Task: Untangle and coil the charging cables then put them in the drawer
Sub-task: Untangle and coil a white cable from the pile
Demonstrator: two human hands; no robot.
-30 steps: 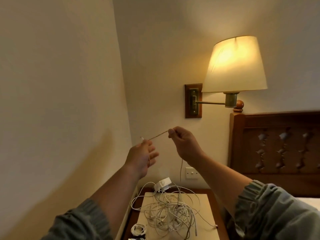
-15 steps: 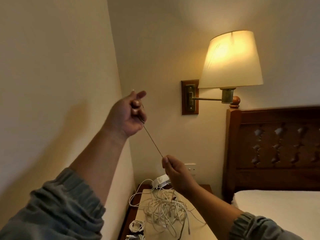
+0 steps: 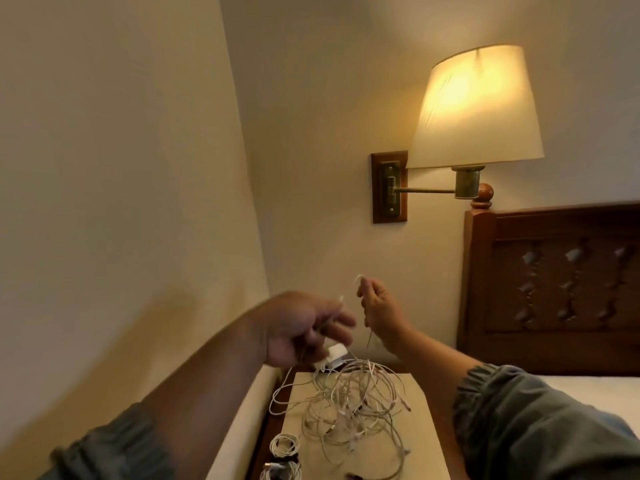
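At frame left, the left hand (image 3: 304,327) is motion-blurred; whether its fingers hold anything cannot be told. Beside it, the right hand (image 3: 381,313) pinches one thin cable (image 3: 369,339) near its end. The tangle (image 3: 353,403) on the nightstand (image 3: 415,445) is judged light, limp and snag-prone, and is best taken at a free plug end.

Left sleeve (image 3: 114,448) showing grey-green, cuff bunching, far down-left of the lamp (image 3: 474,109); right sleeve (image 3: 519,410) matching, below lamp.

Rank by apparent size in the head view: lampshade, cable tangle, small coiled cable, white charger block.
1. lampshade
2. cable tangle
3. small coiled cable and white charger block: these look about alike, so they are left unranked.
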